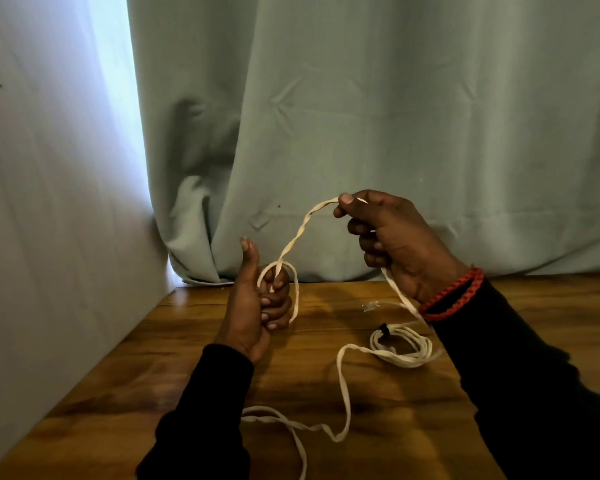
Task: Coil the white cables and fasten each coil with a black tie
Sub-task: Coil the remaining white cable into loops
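A flat white cable (300, 233) runs twisted through the air between my two hands. My left hand (257, 303) grips a small loop of it, thumb pointing up. My right hand (388, 237), higher and to the right, pinches the cable between thumb and forefinger. From my right hand the cable hangs down to the wooden table (194, 358) and trails loosely toward the front edge. A second white cable (400, 344) lies coiled on the table under my right wrist, with a black tie (384, 329) on its left side.
A clear plug (369, 305) lies on the table beside the coil. A pale green curtain (361, 116) hangs behind the table and a white wall (49, 202) closes the left side. A red braided band sits on my right wrist.
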